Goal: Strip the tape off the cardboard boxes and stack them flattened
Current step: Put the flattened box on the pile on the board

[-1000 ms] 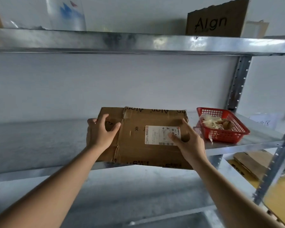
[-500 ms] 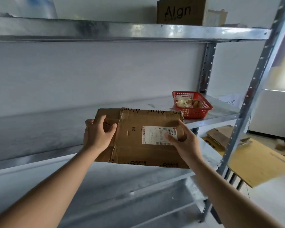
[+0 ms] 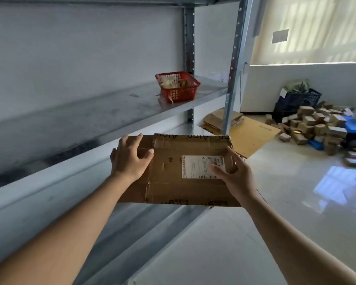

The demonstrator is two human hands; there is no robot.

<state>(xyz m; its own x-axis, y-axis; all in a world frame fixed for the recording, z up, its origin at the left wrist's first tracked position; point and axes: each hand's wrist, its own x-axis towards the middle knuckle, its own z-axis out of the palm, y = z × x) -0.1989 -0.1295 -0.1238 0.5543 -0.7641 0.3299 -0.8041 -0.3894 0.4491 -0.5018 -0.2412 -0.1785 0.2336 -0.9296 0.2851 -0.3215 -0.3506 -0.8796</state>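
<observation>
Cardboard box (image 3: 179, 171) — flat, brown, printed with lettering along its far and near edges — is held in the air in front of the metal shelving unit (image 3: 111, 120), clear of the shelf boards and above the pale glossy floor (image 3: 296, 202). Left hand (image 3: 130, 159) grips the box's left end: the fingers curl over the far-left corner and the thumb lies across the top face. Right hand (image 3: 234, 173) grips the right end, the thumb pressing on the white shipping label (image 3: 199, 166) stuck to the top face, the fingers wrapped over the right edge. Clear tape (image 3: 150, 161) runs across the top face near the left hand, its edge wrinkled. On the shelf board behind the box stands a red plastic basket (image 3: 179, 87) holding crumpled scraps; it is well apart from the box. On the floor past the shelf's front upright lie flattened cardboard sheets (image 3: 251, 132), partly hidden by the upright. Farther right, against the white wall, a heap of small cardboard boxes (image 3: 317, 124) sits near a dark plastic crate (image 3: 298, 99) — its contents cannot be identified.
</observation>
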